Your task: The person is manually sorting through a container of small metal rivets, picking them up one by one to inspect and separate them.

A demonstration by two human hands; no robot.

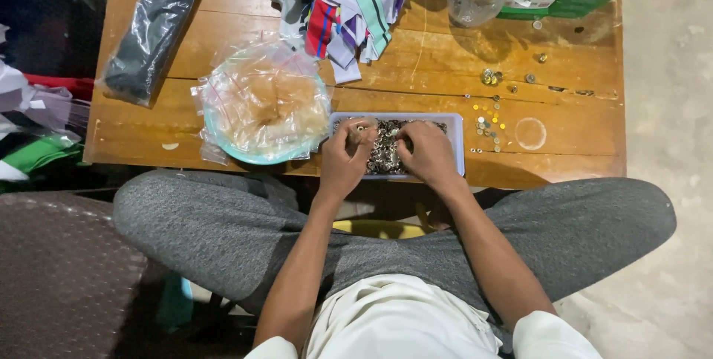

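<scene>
Pinching a small metal ring (361, 129) in our left hand (343, 158), right hand (428, 152) fingers curled into the tray (454, 144); pieces look light, hard, slippery.

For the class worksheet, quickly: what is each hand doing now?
Left hand: fingers pinched on a small metal piece.
Right hand: fingers curled in the tray; hold cannot be told.

White shirt, grey speckled trousers

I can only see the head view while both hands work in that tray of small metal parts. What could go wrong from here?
The tray sits right at the table edge; a push from the right hand might tip it off. Loose parts lying beside the tray could roll away. The small piece pinched in the left hand could drop.
</scene>
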